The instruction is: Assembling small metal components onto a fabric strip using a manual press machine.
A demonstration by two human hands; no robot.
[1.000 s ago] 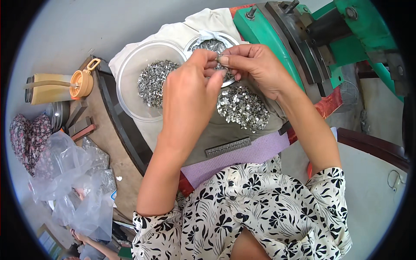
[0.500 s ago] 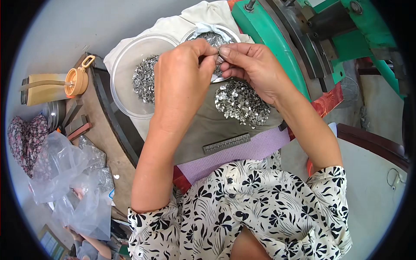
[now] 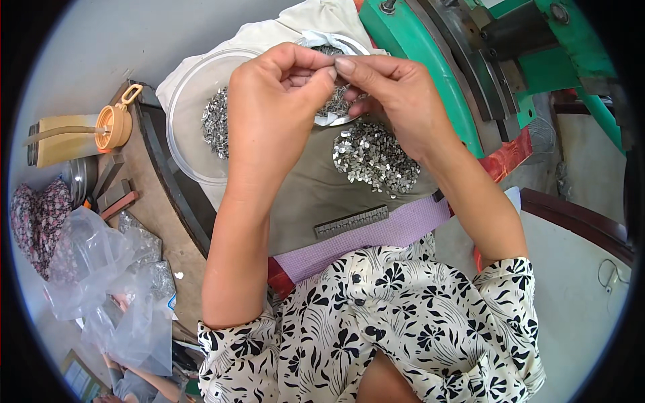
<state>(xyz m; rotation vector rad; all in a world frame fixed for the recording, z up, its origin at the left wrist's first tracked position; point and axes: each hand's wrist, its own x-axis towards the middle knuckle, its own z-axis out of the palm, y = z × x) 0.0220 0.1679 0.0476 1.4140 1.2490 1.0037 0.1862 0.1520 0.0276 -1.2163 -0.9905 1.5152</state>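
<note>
My left hand [image 3: 269, 107] and my right hand [image 3: 393, 91] meet fingertip to fingertip above a round tray of thin metal pieces [image 3: 334, 102]. Both are closed in a pinch; whatever lies between the fingertips is too small or too hidden to name. Left of them sits a wide clear plastic tray [image 3: 185, 158] with a heap of small silvery metal pieces [image 3: 215, 124], partly covered by my left hand. A loose pile of small shiny metal pieces [image 3: 376, 158] lies on the grey cloth below my right hand.
A dark slotted metal strip [image 3: 351, 222] lies by a purple mat [image 3: 363, 238] near my body. A green machine [image 3: 430, 74] stands at the right. On the left, a wooden table [image 3: 178, 248] carries an orange-lidded bottle [image 3: 114, 127] and clear plastic bags [image 3: 111, 282]. Another person's arm [image 3: 151, 381] shows at lower left.
Both hands have risen slightly away from my body, and the left has shifted a little to the left. Their fingertips stay together.
</note>
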